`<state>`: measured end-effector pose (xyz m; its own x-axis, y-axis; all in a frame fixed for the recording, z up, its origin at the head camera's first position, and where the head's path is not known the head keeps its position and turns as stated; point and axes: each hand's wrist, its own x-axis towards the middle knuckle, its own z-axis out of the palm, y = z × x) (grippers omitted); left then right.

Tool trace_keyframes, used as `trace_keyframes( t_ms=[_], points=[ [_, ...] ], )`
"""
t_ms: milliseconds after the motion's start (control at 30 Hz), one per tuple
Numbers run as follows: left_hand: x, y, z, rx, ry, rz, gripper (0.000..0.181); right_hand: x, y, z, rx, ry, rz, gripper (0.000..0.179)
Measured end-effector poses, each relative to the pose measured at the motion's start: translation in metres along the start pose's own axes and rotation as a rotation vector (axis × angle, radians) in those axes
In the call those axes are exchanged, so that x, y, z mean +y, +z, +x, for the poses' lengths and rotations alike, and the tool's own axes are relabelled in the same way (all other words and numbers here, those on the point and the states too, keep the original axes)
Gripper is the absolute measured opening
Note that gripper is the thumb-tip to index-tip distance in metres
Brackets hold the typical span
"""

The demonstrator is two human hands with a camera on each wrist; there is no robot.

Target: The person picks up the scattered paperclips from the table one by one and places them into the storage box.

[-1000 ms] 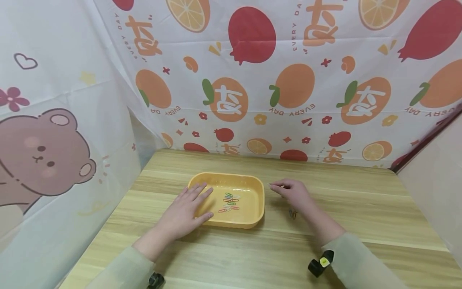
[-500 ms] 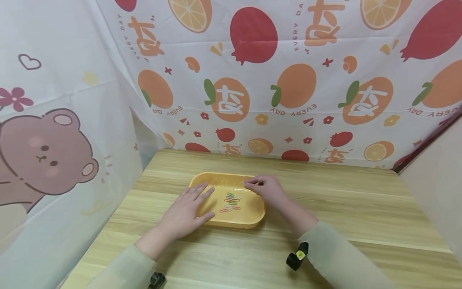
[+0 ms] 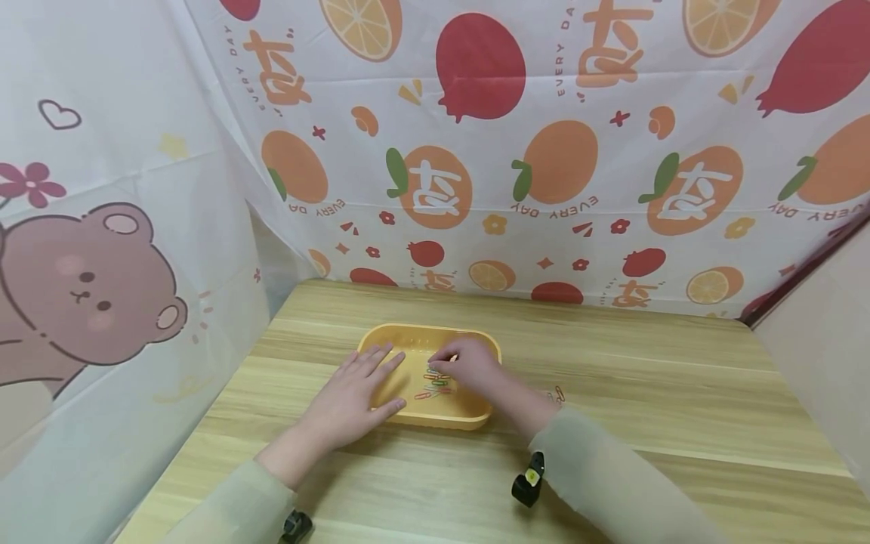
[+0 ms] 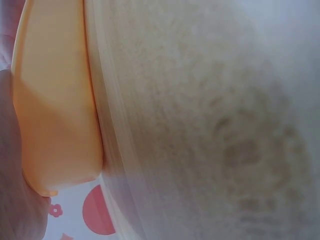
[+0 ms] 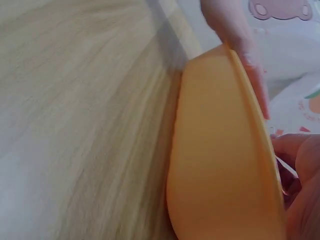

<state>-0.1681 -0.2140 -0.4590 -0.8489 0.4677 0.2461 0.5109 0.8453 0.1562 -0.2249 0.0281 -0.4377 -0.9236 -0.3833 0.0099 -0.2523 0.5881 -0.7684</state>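
Observation:
A yellow-orange plastic tray [image 3: 428, 420] sits on the wooden table, with several coloured paper clips [image 3: 436, 384] lying in a loose heap on its floor. My left hand [image 3: 345, 402] rests across the tray's left side, fingers spread and straight. Over the heap, my right hand [image 3: 470, 366] pinches a small pale paper clip [image 5: 272, 131] between thumb and forefinger; the fingers hide most of it. In the right wrist view, the tray's side wall [image 5: 220, 145] stands between the camera and the heap.
A few more paper clips [image 3: 559, 394] lie on the table [image 3: 652, 378] right of the tray, partly hidden by the right forearm. A fruit-print cloth [image 3: 489, 189] hangs behind the table, and a bear-print cloth [image 3: 88, 287] hangs at the left.
My right hand has moved left from beside the tray, over its right rim, to above the heap, carrying the paper clip. The left hand has stayed in place on the tray.

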Motion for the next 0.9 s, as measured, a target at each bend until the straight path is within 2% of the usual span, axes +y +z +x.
trace_keyframes(
  t_ms=[267,500,667,900],
  points=[
    [-0.001,-0.001,-0.001,-0.028,-0.01,0.0,0.077,-0.004,0.018,0.006,-0.074,-0.036,-0.115,0.009],
    [0.0,-0.001,-0.001,-0.03,-0.008,-0.002,0.077,-0.002,0.031,0.011,-0.119,0.017,-0.261,0.007],
    [0.0,-0.002,0.0,-0.027,-0.006,-0.002,0.077,-0.006,0.034,0.011,-0.116,0.019,-0.335,0.008],
    [0.0,-0.002,0.0,-0.022,-0.004,-0.008,0.076,-0.008,0.037,0.01,-0.11,0.007,-0.383,0.009]
  ],
)
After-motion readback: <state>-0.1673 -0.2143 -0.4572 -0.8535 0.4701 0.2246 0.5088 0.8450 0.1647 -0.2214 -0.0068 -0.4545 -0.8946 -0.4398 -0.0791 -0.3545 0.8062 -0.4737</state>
